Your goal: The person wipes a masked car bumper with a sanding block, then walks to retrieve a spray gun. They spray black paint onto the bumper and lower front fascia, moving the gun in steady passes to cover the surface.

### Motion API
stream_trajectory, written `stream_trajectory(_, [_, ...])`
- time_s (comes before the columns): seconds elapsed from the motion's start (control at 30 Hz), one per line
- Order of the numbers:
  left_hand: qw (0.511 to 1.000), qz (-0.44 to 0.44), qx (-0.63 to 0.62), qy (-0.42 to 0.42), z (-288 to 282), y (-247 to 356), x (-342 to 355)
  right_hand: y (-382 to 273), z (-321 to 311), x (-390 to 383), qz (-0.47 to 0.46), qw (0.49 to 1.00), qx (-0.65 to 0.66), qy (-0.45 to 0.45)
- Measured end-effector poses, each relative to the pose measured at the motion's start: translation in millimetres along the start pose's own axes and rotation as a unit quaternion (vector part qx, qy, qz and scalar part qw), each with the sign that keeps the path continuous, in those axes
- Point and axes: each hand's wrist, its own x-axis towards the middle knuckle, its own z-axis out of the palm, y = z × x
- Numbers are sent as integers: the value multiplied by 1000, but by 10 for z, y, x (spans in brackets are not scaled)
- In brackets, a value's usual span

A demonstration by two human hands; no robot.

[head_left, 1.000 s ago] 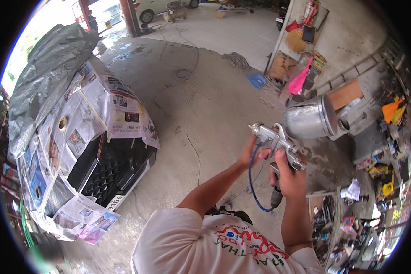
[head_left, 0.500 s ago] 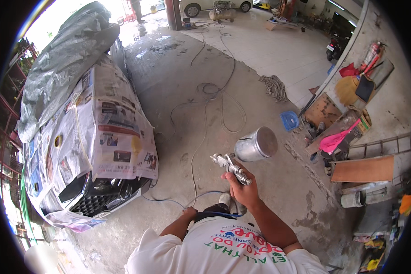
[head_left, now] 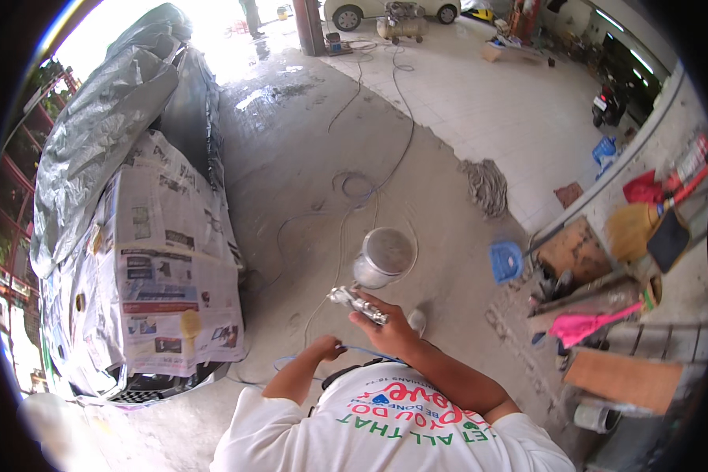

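My right hand [head_left: 389, 329] is closed around a silver spray gun [head_left: 358, 305], held out in front of my chest. A round metal paint cup [head_left: 387, 256] sits on the gun, its flat lid facing up. Lower and to the left, my left hand [head_left: 325, 349] is closed on a thin blue air hose [head_left: 369, 352] that passes close to my waist. To my left stands a car whose front is masked with newspaper [head_left: 165, 275]. A silver-grey cover [head_left: 94, 149] drapes over the rest of it. Neither hand touches the car.
Looped hose [head_left: 354, 187] lies on the concrete floor ahead. To the right are a grey rag heap [head_left: 487, 189], a blue plastic basket [head_left: 506, 261], a broom [head_left: 633, 230] and a pink item [head_left: 586, 324]. An air compressor [head_left: 401, 23] stands far ahead near a pale car [head_left: 369, 11].
My right hand has moved left with the spray gun and its cup. My left hand has come up slightly. The view has shifted, and less of the car's dark grille shows.
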Motion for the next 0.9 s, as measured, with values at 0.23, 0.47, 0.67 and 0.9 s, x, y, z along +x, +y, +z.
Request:
stream_trajectory(0.23, [903, -123, -301, 281, -609, 570, 659, -161, -1420, 1961, -19, 994, -34, -106])
stream_trajectory(0.47, [539, -204, -817, 9, -1989, 1378, 1714, 197, -2330, 3971, -28, 986, -35, -161])
stream_trajectory(0.67, [740, 142, -658, 16, -4778, 1384, 2903, 735, -2949, 6001, -4, 994, -29, -108])
stream_trajectory(0.9, [610, 339, -715, -30, -8106, 1388, 4408, 835, -3515, 8283, -15, 999, -3, -49])
